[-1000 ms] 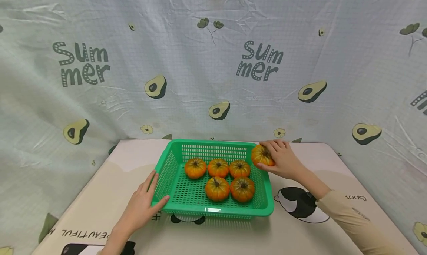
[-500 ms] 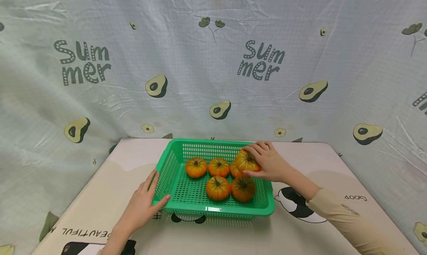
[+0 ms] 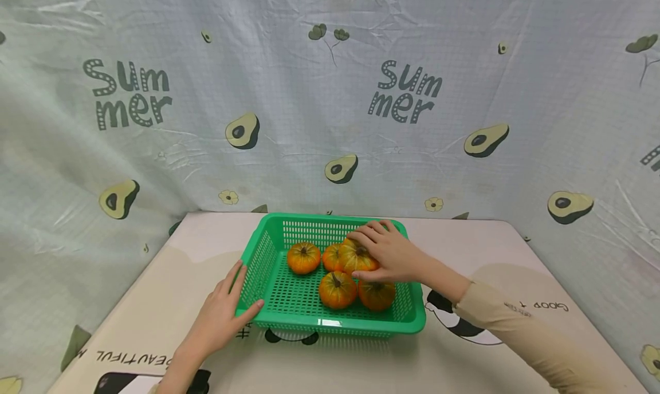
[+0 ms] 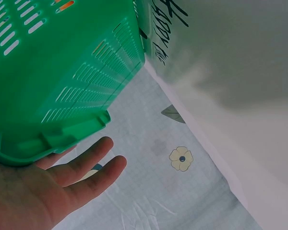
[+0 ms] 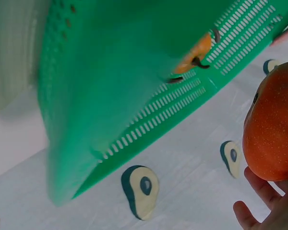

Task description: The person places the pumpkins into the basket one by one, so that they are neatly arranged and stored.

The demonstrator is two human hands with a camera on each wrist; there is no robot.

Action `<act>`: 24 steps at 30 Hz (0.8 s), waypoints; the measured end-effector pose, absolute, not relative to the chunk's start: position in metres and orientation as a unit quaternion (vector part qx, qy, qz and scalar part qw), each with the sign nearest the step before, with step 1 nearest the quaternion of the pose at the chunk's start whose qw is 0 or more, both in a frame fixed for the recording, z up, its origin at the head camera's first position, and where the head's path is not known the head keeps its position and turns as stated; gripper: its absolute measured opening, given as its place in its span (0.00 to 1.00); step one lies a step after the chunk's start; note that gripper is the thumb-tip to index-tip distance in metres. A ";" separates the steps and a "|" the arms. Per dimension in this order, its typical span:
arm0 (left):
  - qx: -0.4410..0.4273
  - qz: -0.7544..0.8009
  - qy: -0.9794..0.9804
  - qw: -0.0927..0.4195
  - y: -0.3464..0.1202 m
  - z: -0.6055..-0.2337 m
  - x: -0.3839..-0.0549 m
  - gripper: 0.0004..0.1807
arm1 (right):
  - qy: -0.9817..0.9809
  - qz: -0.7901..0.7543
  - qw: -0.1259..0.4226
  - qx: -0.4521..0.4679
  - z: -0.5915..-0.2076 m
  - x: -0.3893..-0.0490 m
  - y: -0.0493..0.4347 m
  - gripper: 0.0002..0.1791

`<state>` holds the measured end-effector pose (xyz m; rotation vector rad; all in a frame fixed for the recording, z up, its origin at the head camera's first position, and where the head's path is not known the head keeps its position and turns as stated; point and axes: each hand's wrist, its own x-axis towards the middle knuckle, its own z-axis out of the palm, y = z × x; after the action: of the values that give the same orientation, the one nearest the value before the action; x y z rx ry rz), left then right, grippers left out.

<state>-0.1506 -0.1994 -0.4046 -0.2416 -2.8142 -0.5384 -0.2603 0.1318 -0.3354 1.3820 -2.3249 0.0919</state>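
My right hand point(image 3: 391, 255) grips a small orange pumpkin point(image 3: 354, 259) from its right side, over the green plastic basket point(image 3: 340, 327). In the right wrist view, this pumpkin point(image 5: 274, 122) appears raised above the basket's rim, with fingers against its lower end. Several more pumpkins lie in the basket, including one at the back left point(image 3: 303, 259) and one at the front point(image 3: 337, 290); others are partly covered by the held pumpkin and my hand. At the basket's left side, my left hand point(image 3: 216, 315) rests against the rim, fingers extended and spread.
The basket stands on a table with a printed cloth point(image 3: 165, 302), its left part showing bare green mesh. A pale curtain point(image 3: 289, 96) with avocado prints hangs behind the table and along both sides.
My right hand has carried the pumpkin leftward from the basket's right rim to over the back middle pumpkins. The left hand has stayed at the left rim.
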 end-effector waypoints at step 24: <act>-0.081 -0.187 -0.970 0.131 -0.200 -0.405 -0.151 0.43 | -0.845 0.008 0.159 0.511 -0.343 -0.276 0.064 0.41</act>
<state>-0.1513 -0.1999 -0.4054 -0.2349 -2.8174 -0.5423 -0.2756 0.0635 -0.3427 1.4598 -2.4146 0.0228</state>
